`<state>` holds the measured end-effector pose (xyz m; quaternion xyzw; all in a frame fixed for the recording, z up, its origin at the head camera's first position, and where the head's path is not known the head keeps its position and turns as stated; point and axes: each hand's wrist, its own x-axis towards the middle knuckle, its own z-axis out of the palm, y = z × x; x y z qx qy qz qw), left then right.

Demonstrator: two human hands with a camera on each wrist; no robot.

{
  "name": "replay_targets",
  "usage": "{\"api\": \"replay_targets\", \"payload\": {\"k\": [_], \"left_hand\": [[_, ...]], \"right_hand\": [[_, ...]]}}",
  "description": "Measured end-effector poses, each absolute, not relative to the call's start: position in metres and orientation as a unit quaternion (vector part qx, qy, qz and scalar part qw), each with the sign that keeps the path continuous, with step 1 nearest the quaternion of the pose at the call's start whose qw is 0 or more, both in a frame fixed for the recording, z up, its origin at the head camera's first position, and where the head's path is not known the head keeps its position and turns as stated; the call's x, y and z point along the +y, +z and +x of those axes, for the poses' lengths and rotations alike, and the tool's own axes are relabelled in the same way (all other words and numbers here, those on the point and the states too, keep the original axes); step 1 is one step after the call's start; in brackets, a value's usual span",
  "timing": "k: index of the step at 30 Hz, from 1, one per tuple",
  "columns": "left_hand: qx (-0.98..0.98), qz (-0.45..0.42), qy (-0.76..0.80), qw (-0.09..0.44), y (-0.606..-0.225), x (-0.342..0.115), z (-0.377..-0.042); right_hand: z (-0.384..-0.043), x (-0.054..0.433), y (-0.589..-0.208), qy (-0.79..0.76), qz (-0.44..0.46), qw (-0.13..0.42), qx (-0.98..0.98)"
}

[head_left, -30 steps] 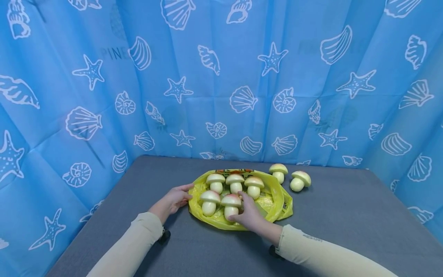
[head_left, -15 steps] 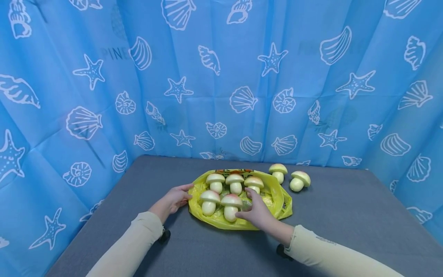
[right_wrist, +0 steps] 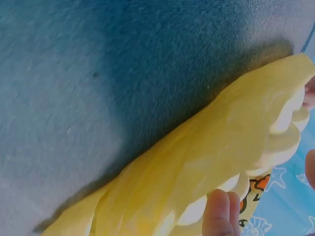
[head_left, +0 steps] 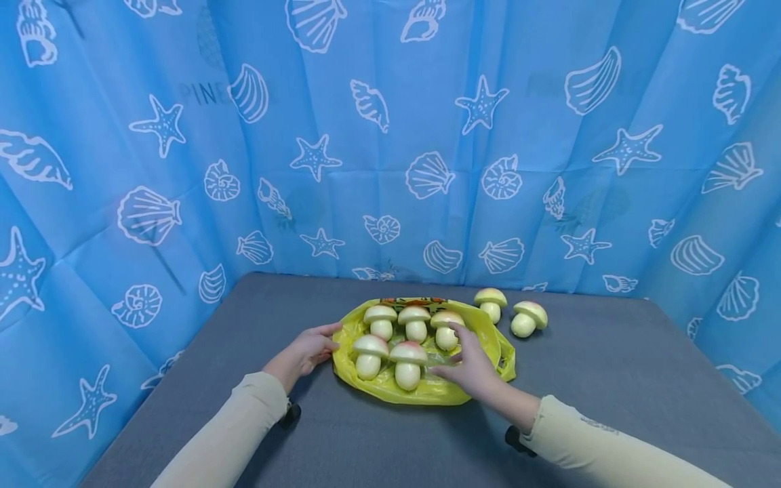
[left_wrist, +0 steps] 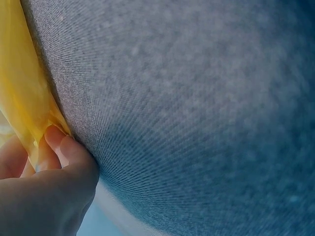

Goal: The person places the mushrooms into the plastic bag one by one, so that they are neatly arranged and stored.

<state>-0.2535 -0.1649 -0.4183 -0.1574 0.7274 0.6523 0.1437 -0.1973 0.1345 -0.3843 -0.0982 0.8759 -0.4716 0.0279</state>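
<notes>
A yellow plastic bag (head_left: 390,396) lies with its mouth spread wide, holding several toy mushrooms with pale stems and pink-tinged cream caps. At its left edge my left hand (head_left: 310,349) pinches the thin plastic (left_wrist: 37,108) between thumb and fingers, as the left wrist view shows. Over the bag's right part hovers my right hand (head_left: 474,369), fingers spread and holding nothing. Its fingertips overlap the back right mushroom (head_left: 447,332), while its thumb points toward the front mushroom (head_left: 407,366). Fingers (right_wrist: 219,214) appear over the bag's rim in the right wrist view.
Two more toy mushrooms lie outside the bag at the back right: one upright mushroom (head_left: 491,303) close to the bag and one tilted mushroom (head_left: 528,318) farther right. A grey cloth (head_left: 598,379) covers the table. Behind hangs a blue shell-print curtain (head_left: 390,135).
My right hand has let go of the front mushroom, which stays standing in the bag, and has drawn away to the right. The left hand has kept its place at the bag's edge.
</notes>
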Motion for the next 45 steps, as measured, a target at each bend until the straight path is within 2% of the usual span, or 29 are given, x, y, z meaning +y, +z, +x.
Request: {"api": "replay_targets", "payload": {"k": [16,32,45], "left_hand": [[0.729,-0.149,0.652,0.146,-0.418,-0.166,-0.251],[0.731,-0.151,0.65,0.143,-0.419,-0.165,-0.252],[0.734,-0.154,0.647,0.136,-0.421,-0.164,-0.252]], "right_hand": [[-0.199,0.156,-0.369,-0.439,-0.123,-0.008,0.89],[-0.217,0.182,-0.369,-0.388,-0.117,-0.109,0.908],[-0.234,0.199,-0.379,-0.357,-0.114,-0.141,0.917]]}}
